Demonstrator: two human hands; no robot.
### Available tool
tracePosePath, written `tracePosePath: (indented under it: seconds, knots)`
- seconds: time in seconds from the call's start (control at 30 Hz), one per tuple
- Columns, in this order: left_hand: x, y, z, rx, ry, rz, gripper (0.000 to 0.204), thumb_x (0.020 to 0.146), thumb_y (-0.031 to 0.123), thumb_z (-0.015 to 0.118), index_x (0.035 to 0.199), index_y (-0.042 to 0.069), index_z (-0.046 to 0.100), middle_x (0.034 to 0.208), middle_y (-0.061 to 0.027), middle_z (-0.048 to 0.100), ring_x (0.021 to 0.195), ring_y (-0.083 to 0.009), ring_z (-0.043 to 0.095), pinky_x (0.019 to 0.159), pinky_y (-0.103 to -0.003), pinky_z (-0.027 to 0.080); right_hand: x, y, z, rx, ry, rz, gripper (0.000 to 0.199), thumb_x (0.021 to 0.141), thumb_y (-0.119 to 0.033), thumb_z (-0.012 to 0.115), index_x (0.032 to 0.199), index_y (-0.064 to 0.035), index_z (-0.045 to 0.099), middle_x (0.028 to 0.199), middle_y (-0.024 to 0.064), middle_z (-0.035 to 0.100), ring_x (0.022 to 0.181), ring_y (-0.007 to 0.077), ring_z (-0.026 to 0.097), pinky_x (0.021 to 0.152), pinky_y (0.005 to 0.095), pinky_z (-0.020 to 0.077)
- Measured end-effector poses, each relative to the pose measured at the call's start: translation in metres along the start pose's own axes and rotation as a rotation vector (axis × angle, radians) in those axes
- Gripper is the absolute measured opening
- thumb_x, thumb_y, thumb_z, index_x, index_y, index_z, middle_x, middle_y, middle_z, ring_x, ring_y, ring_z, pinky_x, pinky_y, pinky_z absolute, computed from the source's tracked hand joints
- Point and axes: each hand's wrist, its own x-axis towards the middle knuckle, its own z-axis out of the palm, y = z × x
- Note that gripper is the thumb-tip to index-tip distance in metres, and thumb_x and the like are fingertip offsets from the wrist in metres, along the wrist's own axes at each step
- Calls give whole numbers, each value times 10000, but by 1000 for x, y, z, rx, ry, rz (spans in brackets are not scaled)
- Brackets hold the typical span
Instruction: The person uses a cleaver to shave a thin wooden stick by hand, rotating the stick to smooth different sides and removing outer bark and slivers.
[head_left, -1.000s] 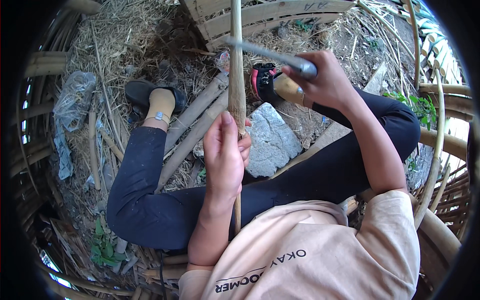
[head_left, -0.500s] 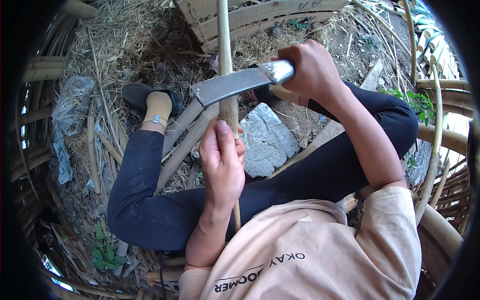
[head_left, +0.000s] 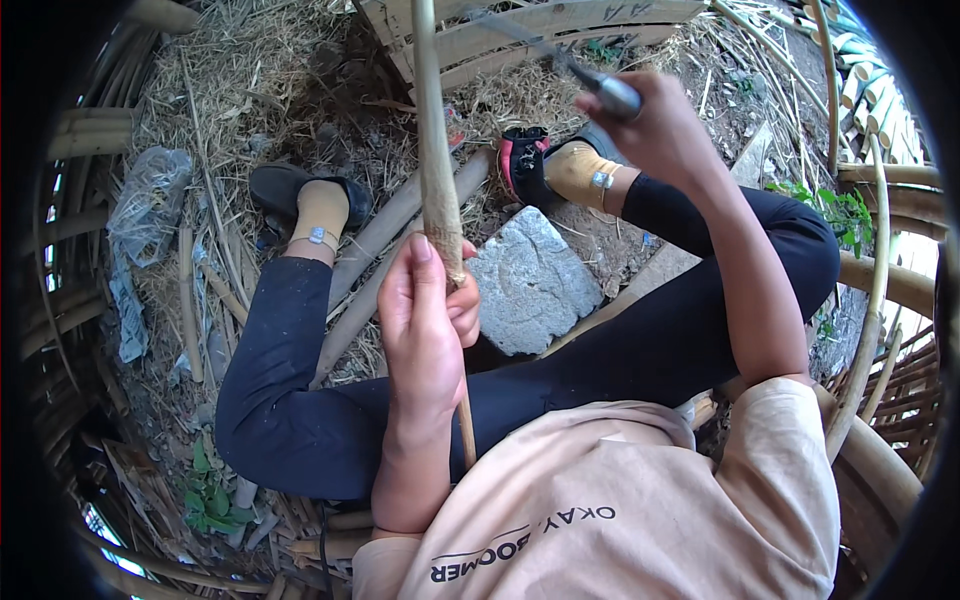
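My left hand (head_left: 428, 325) is closed round a pale wooden pole (head_left: 437, 170), thumb laid along it. The pole runs from the top edge, through the hand, down to my lap, thinner below the hand. Up and to the right, my right hand (head_left: 665, 125) grips a machete (head_left: 617, 97) by its grey handle. The blade, blurred by motion, points up and left, raised clear of the pole. Just right of the left hand lies a flat grey stone block (head_left: 533, 280) on the ground, between my legs.
A slatted wooden crate (head_left: 550, 35) stands at the far side. Two round poles (head_left: 375, 240) lie beside my left foot. A crumpled plastic bag (head_left: 150, 195) is at the left. Bamboo rails (head_left: 878, 250) edge the right, with a stack of cut bamboo (head_left: 875, 95) beyond.
The machete has gone from lying across the pole to being lifted up and right, off the wood. My left hand and the pole have shifted slightly left.
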Motion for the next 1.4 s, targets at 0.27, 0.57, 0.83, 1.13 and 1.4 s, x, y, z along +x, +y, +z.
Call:
tracePosePath:
  seconds: [0.27,0.57,0.83,1.13,1.4]
  knots:
    - [2,-4,-5,-43,-18,-33,400,1090,403,390,1034,47,562,603,80,314,476,-5,216,420,-201,144,-19,-27,6,38,-270,-222,137,708,-140,743,826,-70,735,713,168,681,702,360,678,689,444,546]
    - [-10,-15,9,124,-3,78,349,1101,352,380,1053,47,544,609,72,326,464,0,232,405,-197,153,-16,-27,17,-98,-190,-175,181,618,-159,746,779,-79,719,703,161,674,712,375,676,696,453,550]
    - [-15,-6,14,109,-17,85,312,1103,317,378,1043,59,543,612,80,321,463,9,218,405,-193,141,31,27,-11,-281,205,23,256,841,-278,744,944,-44,752,690,156,674,608,288,667,626,400,542]
    - [0,-3,3,-40,-28,-25,386,1096,375,384,1023,39,560,594,72,333,469,-2,235,419,-198,166,-13,-13,1,71,-160,-145,207,756,-141,728,936,-42,760,755,186,710,705,296,721,704,398,565]
    - [-5,-13,4,-11,23,-30,277,1076,269,446,1009,31,570,584,66,324,455,-8,225,416,-210,137,-33,-29,24,-35,-268,-259,183,635,-132,702,812,-103,739,673,147,665,680,369,669,660,462,543]
